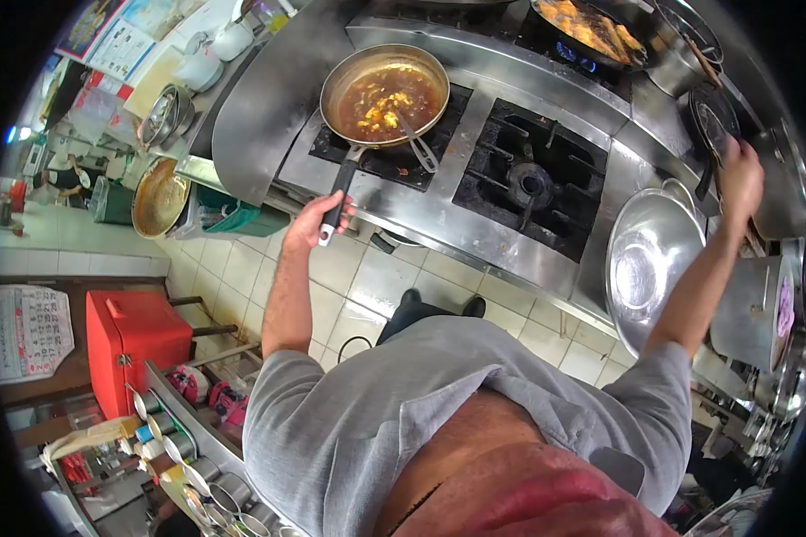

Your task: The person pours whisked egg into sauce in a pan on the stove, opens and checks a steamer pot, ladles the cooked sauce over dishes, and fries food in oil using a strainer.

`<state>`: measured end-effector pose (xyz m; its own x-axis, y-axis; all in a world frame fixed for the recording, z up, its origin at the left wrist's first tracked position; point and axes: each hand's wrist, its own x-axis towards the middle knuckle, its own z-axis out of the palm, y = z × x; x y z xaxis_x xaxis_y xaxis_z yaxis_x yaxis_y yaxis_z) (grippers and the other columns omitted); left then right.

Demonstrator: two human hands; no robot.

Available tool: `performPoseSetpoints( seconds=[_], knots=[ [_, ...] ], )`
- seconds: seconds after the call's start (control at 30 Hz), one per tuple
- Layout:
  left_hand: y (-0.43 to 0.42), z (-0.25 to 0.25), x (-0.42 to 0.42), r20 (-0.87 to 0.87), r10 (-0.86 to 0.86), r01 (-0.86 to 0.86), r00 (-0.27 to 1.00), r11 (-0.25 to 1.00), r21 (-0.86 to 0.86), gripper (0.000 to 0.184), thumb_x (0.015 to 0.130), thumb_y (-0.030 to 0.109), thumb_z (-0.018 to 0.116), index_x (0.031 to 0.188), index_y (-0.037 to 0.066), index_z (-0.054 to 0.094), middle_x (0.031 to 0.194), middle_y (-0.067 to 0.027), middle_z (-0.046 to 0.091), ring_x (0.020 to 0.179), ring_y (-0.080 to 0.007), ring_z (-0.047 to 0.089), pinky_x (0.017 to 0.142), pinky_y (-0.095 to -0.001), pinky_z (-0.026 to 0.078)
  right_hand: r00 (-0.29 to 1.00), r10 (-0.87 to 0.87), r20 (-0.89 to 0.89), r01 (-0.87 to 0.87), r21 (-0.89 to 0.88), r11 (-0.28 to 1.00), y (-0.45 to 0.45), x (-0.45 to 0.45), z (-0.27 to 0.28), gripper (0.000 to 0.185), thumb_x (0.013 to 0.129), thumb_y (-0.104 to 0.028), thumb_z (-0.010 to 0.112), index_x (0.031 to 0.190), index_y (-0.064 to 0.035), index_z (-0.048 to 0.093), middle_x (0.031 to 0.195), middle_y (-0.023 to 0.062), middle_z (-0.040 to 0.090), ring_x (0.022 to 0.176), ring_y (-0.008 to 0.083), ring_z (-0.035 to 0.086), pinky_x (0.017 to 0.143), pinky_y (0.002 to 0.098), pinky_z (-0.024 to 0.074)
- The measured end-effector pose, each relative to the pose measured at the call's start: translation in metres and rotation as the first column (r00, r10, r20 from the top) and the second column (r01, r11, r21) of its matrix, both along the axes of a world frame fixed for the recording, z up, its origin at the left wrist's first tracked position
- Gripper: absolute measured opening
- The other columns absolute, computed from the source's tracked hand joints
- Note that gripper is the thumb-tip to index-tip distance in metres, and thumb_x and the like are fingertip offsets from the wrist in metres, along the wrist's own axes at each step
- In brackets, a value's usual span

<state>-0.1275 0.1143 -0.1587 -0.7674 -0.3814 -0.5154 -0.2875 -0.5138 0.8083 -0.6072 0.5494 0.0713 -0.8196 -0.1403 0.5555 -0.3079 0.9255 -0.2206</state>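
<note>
My left hand point(316, 219) is closed round the black handle of a frying pan point(331, 94) on the left burner. Brown sauce with yellow, egg-like pieces point(385, 112) fills the pan, and a slotted metal utensil point(418, 150) leans in it over the near rim. At the far right my right hand point(741, 179) reaches toward a dark pan point(712, 116); its fingers are bent, and whether they grip anything is too small to tell. Below that arm stands a large shiny metal bowl point(652, 264).
A black burner grate point(533, 179) lies right of the pan. Behind it, a pan of orange-brown food point(587, 27) sits over a blue flame. A metal pot point(676, 63) stands at the back right, a red box point(134, 349) at the left, and a large pot point(743, 309) at the right.
</note>
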Motion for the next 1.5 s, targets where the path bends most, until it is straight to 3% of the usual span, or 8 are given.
performPoseSetpoints(
  seconds=[0.07,0.23,0.37,0.43,0.5,0.7,1.37,1.5],
  knots=[
    [0.005,-0.005,-0.015,-0.052,0.001,0.006,0.999,0.989,0.148,0.029,0.085,0.029,0.053,0.100,0.004,0.051,0.079,-0.0070,0.059,0.053,-0.0123,0.054,0.045,-0.0231,0.045,0.815,0.580,-0.003,-0.579,-0.067,0.813,-0.068,0.075,-0.039,0.033,0.080,-0.029,0.052,0.104,-0.0075,0.058,0.093,0.0084,0.062,0.083,0.0228,0.059,0.076,0.0304,0.0446],
    [0.026,-0.041,-0.041,-0.305,-0.030,0.179,0.952,0.863,0.472,0.012,0.079,0.011,0.059,0.080,0.013,0.047,0.057,0.0039,0.041,0.042,-0.0057,0.038,0.036,-0.0205,0.032,0.108,0.606,0.788,-0.208,-0.578,0.789,-0.257,0.220,-0.161,0.090,0.066,-0.053,0.067,0.127,0.0030,0.031,0.114,0.0200,0.047,0.079,0.0237,0.060,0.063,0.0347,0.0482],
    [0.041,-0.022,-0.024,-0.229,-0.057,0.127,0.972,0.944,0.305,0.016,0.074,0.003,0.058,0.077,0.010,0.044,0.048,0.0006,0.039,0.034,-0.0095,0.038,0.030,-0.0258,0.031,-0.159,0.700,0.696,0.032,-0.705,0.708,-0.309,0.239,-0.199,0.043,0.077,-0.036,0.063,0.096,0.0011,0.054,0.071,0.0096,0.056,0.056,0.0158,0.057,0.047,0.0298,0.0436],
    [0.034,-0.019,0.001,-0.220,-0.141,0.196,0.965,0.947,0.253,0.016,0.073,0.002,0.057,0.077,0.009,0.043,0.048,-0.0009,0.039,0.034,-0.0107,0.039,0.030,-0.0273,0.033,-0.050,0.688,0.724,0.033,-0.687,0.726,-0.301,0.265,-0.195,0.025,0.081,-0.025,0.058,0.075,-0.0013,0.052,0.059,0.0107,0.055,0.059,0.0222,0.060,0.047,0.0351,0.0438],
    [0.029,-0.013,0.024,-0.267,-0.196,0.274,0.943,0.916,0.295,0.017,0.073,0.001,0.057,0.078,0.008,0.041,0.048,-0.0020,0.039,0.034,-0.0109,0.039,0.030,-0.0283,0.034,0.673,0.616,0.410,-0.570,-0.243,0.785,-0.278,0.295,-0.194,0.016,0.081,-0.018,0.053,0.078,-0.0028,0.049,0.064,0.0168,0.057,0.064,0.0318,0.060,0.050,0.0419,0.0448],
    [0.017,0.029,0.062,-0.329,-0.476,0.560,0.816,0.791,0.245,0.020,0.073,-0.002,0.057,0.080,0.005,0.040,0.050,-0.0034,0.040,0.035,-0.0113,0.040,0.030,-0.0283,0.034,0.932,0.301,0.201,-0.325,0.101,0.940,-0.183,0.367,-0.111,0.032,0.078,-0.007,0.047,0.109,-0.0156,0.045,0.070,0.0131,0.060,0.069,0.0338,0.059,0.056,0.0454,0.0454],
    [0.253,0.061,0.148,-0.323,-0.946,0.990,0.040,-0.007,0.142,0.019,0.073,0.004,0.056,0.084,0.005,0.041,0.049,-0.0015,0.037,0.033,-0.0104,0.037,0.030,-0.0265,0.034,0.512,-0.746,0.427,0.711,0.277,0.646,0.088,0.749,-0.054,0.050,0.071,-0.005,0.052,0.120,-0.0141,0.048,0.086,0.0128,0.061,0.075,0.0304,0.059,0.066,0.0394,0.0485],
    [0.330,0.065,0.169,-0.329,-0.924,0.962,-0.194,-0.244,0.121,0.017,0.073,0.004,0.055,0.083,0.003,0.041,0.048,-0.0012,0.035,0.032,-0.0108,0.036,0.029,-0.0269,0.033,0.538,-0.755,0.375,0.840,-0.160,0.519,0.112,0.838,-0.111,0.032,0.080,-0.013,0.049,0.112,-0.0053,0.052,0.080,0.0146,0.062,0.072,0.0285,0.061,0.068,0.0380,0.0483]
  ],
)
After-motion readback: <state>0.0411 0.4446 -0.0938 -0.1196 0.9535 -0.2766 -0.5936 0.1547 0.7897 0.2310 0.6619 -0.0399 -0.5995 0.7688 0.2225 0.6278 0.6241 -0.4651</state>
